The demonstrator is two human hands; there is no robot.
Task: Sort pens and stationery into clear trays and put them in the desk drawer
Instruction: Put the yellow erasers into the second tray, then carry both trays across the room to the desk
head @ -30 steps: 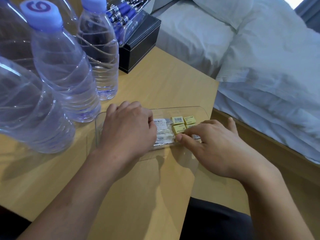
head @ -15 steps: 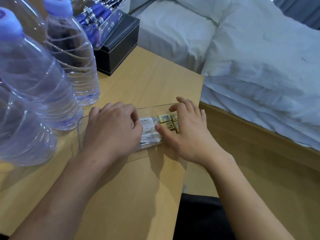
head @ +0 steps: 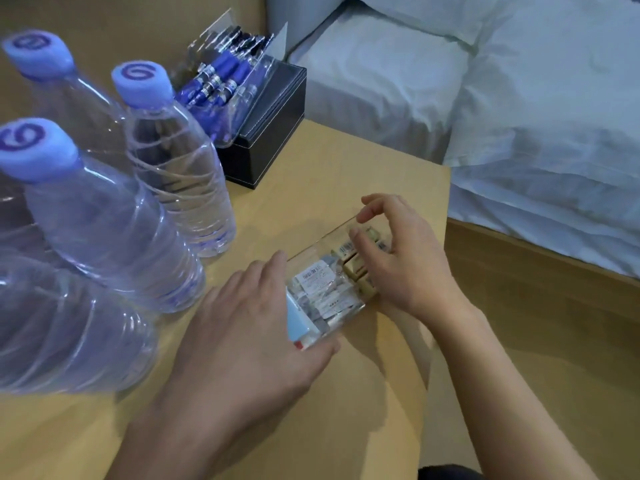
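Left grip: left hand [head: 249,327] clasps the near end of the clear tray [head: 322,244], fingers spread over its top, thumb against the near side.
Right grip: right hand [head: 401,261] arches narrowly over the other end, fingers curled at the far wall, thumb by the yellow erasers [head: 353,264].
Tray: between both hands near the right edge of the worktop [head: 329,174], holding erasers and white packets [head: 325,289].
Left side: water bottles [head: 104,230].
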